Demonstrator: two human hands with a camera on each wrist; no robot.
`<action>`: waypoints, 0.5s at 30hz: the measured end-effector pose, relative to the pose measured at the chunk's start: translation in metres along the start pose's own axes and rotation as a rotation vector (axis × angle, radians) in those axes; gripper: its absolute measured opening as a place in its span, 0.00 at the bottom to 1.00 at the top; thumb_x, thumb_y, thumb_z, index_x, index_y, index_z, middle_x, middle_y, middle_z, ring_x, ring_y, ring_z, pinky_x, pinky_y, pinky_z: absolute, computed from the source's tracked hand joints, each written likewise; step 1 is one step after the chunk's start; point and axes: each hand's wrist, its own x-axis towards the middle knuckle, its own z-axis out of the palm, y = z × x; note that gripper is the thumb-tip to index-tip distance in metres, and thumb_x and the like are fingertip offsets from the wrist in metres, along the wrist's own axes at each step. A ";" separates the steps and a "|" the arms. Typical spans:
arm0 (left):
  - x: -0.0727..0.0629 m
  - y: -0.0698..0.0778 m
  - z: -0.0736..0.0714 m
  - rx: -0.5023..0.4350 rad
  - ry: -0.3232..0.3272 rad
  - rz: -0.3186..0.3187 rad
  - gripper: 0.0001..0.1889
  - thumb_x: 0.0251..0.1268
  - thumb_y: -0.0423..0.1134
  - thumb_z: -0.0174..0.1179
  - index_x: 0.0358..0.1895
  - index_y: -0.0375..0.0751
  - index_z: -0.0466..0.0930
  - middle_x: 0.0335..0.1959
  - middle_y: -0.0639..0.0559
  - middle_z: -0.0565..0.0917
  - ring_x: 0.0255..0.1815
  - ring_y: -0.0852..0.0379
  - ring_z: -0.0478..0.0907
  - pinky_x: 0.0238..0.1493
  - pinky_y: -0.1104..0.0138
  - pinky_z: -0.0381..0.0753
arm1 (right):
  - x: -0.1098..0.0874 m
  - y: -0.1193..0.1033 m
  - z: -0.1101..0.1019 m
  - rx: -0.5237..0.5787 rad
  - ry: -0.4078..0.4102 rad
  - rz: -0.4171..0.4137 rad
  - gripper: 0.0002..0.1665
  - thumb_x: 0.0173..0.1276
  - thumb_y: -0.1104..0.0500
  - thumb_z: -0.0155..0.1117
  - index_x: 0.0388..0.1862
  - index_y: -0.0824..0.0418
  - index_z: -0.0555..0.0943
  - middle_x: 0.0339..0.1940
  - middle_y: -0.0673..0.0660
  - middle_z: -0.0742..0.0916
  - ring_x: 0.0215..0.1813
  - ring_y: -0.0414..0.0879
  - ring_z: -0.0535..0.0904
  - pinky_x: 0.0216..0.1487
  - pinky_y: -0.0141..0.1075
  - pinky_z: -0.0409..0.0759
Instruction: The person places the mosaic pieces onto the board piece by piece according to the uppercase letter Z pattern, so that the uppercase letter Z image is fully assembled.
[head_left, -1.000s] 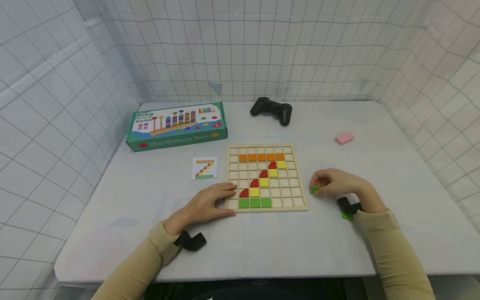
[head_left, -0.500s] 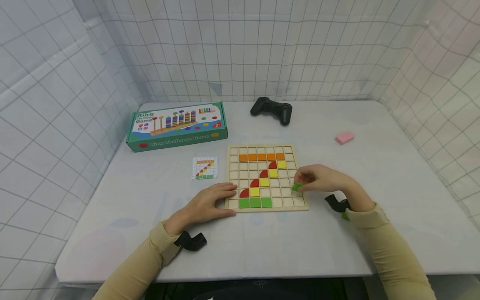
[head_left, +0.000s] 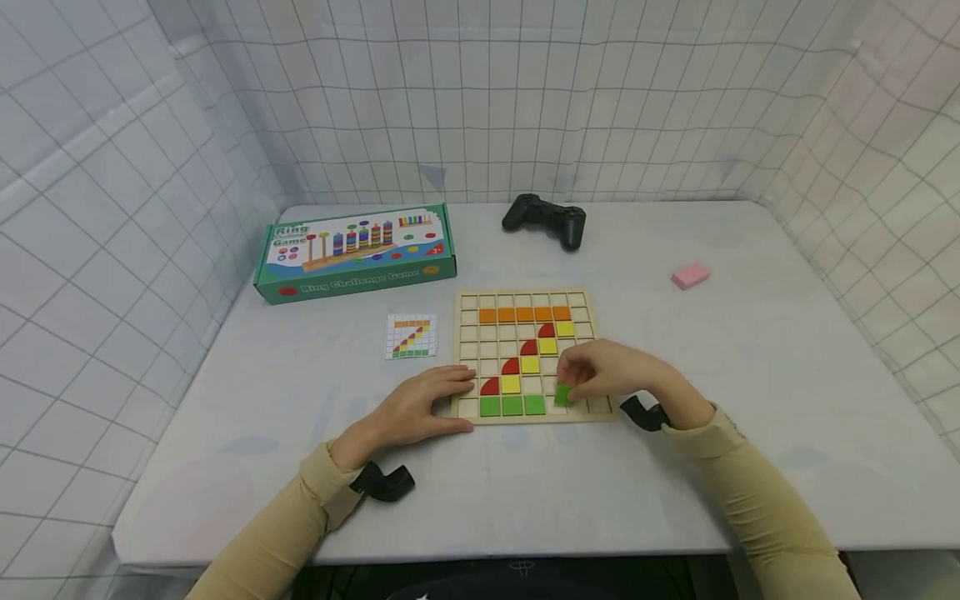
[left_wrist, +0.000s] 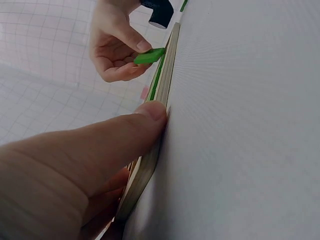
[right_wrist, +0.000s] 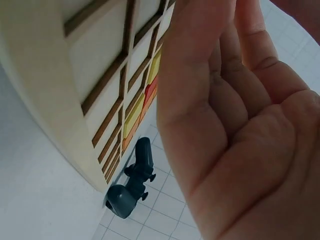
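A wooden grid board (head_left: 580, 364) lies on the table, with orange, yellow, red and green pieces in some of its cells. Along its left side my left hand (head_left: 408, 406) rests with the fingers fairly straight; in the left wrist view the thumb (left_wrist: 135, 127) presses the board's edge. My right hand (head_left: 611, 369) pinches a green square tile (head_left: 564, 395) over the lower right cells, right of the row of green squares (head_left: 512, 406). From the left wrist view, the green tile (left_wrist: 149, 56) appears tilted just above the board. The right wrist view hides the tile behind the hand.
A small pattern card (head_left: 411, 336) lies left of the board. Behind are a green Ring Challenge Game box (head_left: 356, 254) and a black game controller (head_left: 545, 220). A pink block (head_left: 691, 275) sits at the right. Gridded cloth walls surround the white table.
My right hand has carried the green tile leftward from beside the board to above its lower cells. The left hand has stayed in place. A loose green piece is now hidden by the right forearm.
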 end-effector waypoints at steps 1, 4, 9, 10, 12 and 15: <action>0.000 0.000 0.000 0.000 0.000 0.000 0.33 0.55 0.55 0.66 0.60 0.36 0.75 0.65 0.51 0.70 0.68 0.54 0.62 0.69 0.62 0.61 | 0.001 0.000 0.001 0.002 0.000 0.001 0.07 0.58 0.63 0.69 0.34 0.58 0.80 0.28 0.48 0.81 0.33 0.43 0.76 0.37 0.34 0.80; 0.000 0.000 0.001 0.001 0.001 0.001 0.33 0.55 0.55 0.66 0.60 0.36 0.75 0.65 0.51 0.70 0.68 0.54 0.62 0.69 0.61 0.61 | 0.002 -0.002 0.004 0.003 0.002 0.000 0.06 0.58 0.63 0.69 0.34 0.58 0.80 0.27 0.48 0.81 0.32 0.43 0.76 0.36 0.34 0.80; 0.000 0.000 0.000 0.005 0.008 0.001 0.33 0.55 0.55 0.66 0.60 0.36 0.75 0.65 0.51 0.71 0.68 0.53 0.62 0.69 0.61 0.61 | 0.005 -0.003 0.007 -0.010 0.012 -0.005 0.04 0.59 0.62 0.69 0.32 0.57 0.81 0.28 0.47 0.82 0.32 0.42 0.77 0.37 0.34 0.80; 0.000 0.000 0.000 0.005 0.009 0.000 0.33 0.55 0.55 0.66 0.60 0.36 0.75 0.65 0.50 0.71 0.68 0.53 0.62 0.69 0.61 0.61 | 0.006 -0.003 0.008 -0.012 0.014 0.000 0.03 0.59 0.62 0.68 0.32 0.56 0.82 0.28 0.46 0.82 0.32 0.42 0.77 0.37 0.34 0.80; 0.001 0.000 0.001 0.006 0.011 -0.001 0.33 0.55 0.55 0.66 0.59 0.36 0.76 0.65 0.50 0.71 0.68 0.53 0.63 0.69 0.61 0.62 | 0.007 -0.003 0.009 -0.020 0.019 0.004 0.03 0.59 0.61 0.68 0.32 0.56 0.82 0.28 0.46 0.82 0.32 0.41 0.77 0.36 0.34 0.80; 0.000 0.000 0.001 0.002 0.011 -0.003 0.33 0.55 0.54 0.66 0.59 0.36 0.76 0.65 0.50 0.71 0.68 0.53 0.63 0.69 0.60 0.62 | 0.007 -0.004 0.011 -0.018 0.026 0.025 0.03 0.59 0.62 0.69 0.32 0.56 0.82 0.29 0.46 0.83 0.32 0.40 0.78 0.36 0.33 0.80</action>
